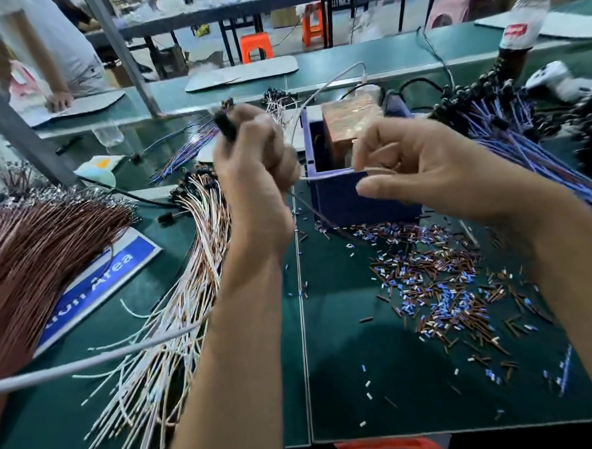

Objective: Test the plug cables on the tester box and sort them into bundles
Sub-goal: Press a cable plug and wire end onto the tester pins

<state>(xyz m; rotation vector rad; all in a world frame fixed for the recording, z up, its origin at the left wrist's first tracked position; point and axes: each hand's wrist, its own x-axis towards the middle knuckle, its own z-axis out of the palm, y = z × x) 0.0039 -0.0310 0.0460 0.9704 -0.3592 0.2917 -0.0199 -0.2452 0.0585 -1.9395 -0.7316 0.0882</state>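
Left hand [255, 157]: fist around one black plug [223, 127].
Right hand [418, 169]: pinches one white wire [330, 176].
Tester box [347, 173]: one, blue.

Wire bundles [187, 264] left, tester box [341, 201] ahead; green mat [347, 376] near edge lies open.

— Any writing to read here?
— One blue-and-white sign [100, 286] lying flat on the green tabletop [347, 376]: "Area" is clear, and before it only "…tion", half under brown wires [32, 252]
— The bottle [520, 23] label?
— Red, too blurred to read
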